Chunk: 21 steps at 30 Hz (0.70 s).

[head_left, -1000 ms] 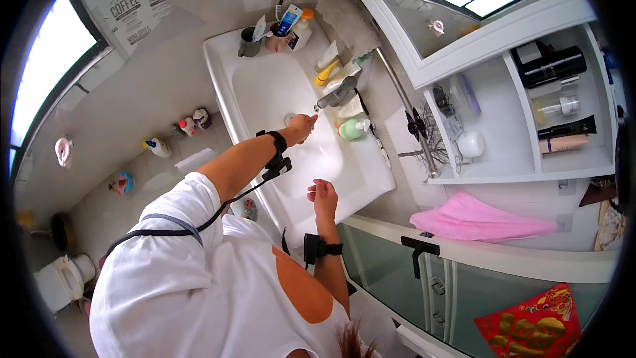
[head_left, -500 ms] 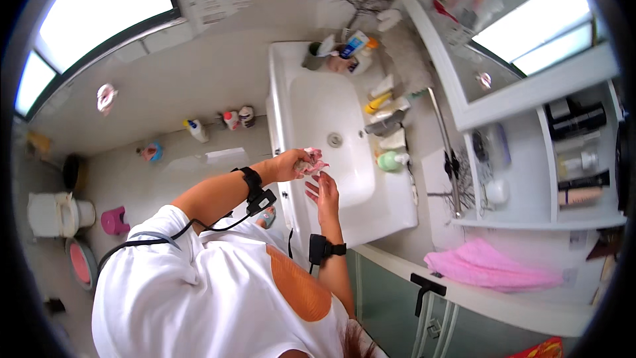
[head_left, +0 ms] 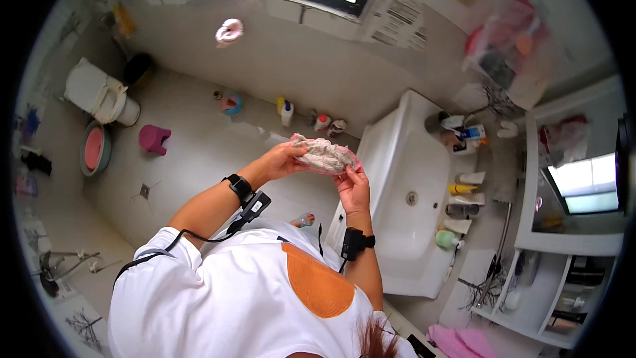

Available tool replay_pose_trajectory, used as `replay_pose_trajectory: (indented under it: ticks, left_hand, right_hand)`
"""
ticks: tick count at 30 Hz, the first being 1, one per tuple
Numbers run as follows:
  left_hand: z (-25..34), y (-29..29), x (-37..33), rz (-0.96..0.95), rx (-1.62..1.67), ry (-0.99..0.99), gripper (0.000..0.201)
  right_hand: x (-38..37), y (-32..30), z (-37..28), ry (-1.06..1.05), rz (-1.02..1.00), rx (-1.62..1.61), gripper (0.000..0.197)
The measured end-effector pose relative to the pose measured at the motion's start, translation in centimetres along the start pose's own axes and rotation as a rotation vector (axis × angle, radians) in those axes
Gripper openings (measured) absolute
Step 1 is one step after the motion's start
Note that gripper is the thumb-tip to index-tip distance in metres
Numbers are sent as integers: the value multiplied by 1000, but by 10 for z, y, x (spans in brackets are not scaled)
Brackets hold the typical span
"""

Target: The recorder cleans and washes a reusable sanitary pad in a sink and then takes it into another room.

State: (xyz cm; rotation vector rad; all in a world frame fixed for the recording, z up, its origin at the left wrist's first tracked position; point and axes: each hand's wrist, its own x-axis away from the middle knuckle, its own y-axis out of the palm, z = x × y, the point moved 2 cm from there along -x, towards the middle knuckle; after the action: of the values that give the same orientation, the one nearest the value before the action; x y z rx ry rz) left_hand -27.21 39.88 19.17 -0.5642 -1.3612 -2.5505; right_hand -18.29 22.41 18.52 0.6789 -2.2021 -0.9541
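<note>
A crumpled cloth (head_left: 326, 157), off-white with pink edges, is stretched between my two hands in front of my body. My left hand (head_left: 283, 161) pinches its left end with thumb and fingers. At the opposite end, my right hand (head_left: 354, 189) grips the pink edge. The cloth hangs in the air above the floor, just left of the white washbasin (head_left: 381, 189), and touches neither. Black bands with small devices sit on both wrists; a cable runs up the left arm.
Tubes and a green pump bottle (head_left: 445, 238) line the basin's right ledge. Bottles (head_left: 322, 122) stand along the far wall. Leftward on the floor are a purple stool (head_left: 154, 139), a toilet (head_left: 109, 101) and a basin with a pink inside (head_left: 93, 147). A mirror cabinet (head_left: 540, 242) is on the right.
The cloth has moved left, away from over the washbasin. It was bunched in my left hand; now it is spread out, and my right hand has closed on its other end. My view has turned left.
</note>
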Motion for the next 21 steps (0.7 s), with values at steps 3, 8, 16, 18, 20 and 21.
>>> replay_pose_trajectory:
  ticks: [3, 8, 16, 18, 20, 21]
  left_hand:
    - [20, -32, 32, -11, 13, 75, 40]
    - [49, -67, 80, 60, 146, 151, 44]
    - [87, -136, 134, 77, 72, 306, 42]
    - [83, -165, 135, 211, 9, 226, 44]
    - [78, -185, 140, 348, -52, 140, 47]
    - [78, -189, 141, 518, -113, 93, 46]
  right_hand:
    - [-16, 30, 30, 100, -35, -94, 33]
    - [-28, 83, 77, 172, -89, -205, 32]
    - [-48, 139, 131, 47, -28, -51, 33]
    - [-59, 156, 142, -6, -92, 80, 35]
    - [-64, 184, 161, -11, -155, 245, 35]
    - [-65, 198, 171, -23, -218, 407, 35]
